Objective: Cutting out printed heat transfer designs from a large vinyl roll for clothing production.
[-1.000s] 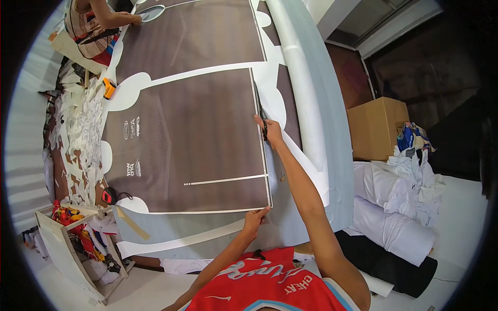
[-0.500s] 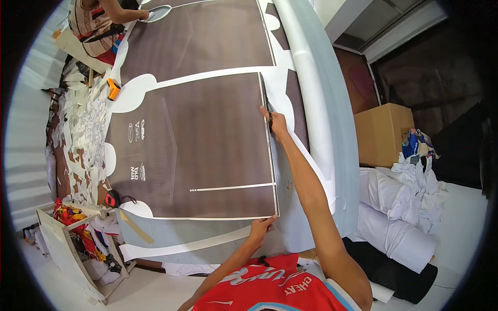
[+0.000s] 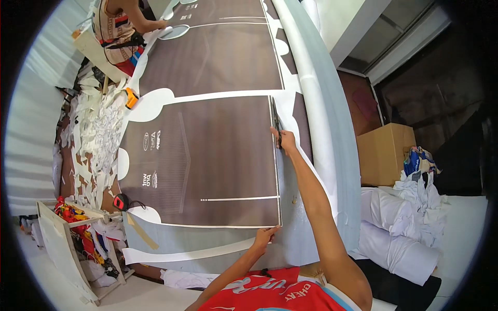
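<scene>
A dark brown printed fabric panel (image 3: 223, 160) with white edging lies on the pale blue table. Along its right edge, my right hand (image 3: 285, 140) grips black-handled scissors (image 3: 275, 113), whose long blades point away from me. White waste fabric (image 3: 288, 111) stands off just right of the blades. At the panel's near right corner, my left hand (image 3: 265, 236) has its fingertips pressed together on the white edge. A loose white strip (image 3: 197, 254) curves across the table beside that hand.
Another person's hand (image 3: 162, 25) works at the far left, near a white oval piece (image 3: 175, 32). An orange tool (image 3: 131, 98) and a red-black tape measure (image 3: 121, 202) sit along the left edge. White fabric rolls (image 3: 397, 249) and a cardboard box (image 3: 385, 154) stand right.
The whole view has shifted, so the table appears lower and further right. My right hand and scissors have advanced slightly along the panel's right edge. My left hand stays at the corner.
</scene>
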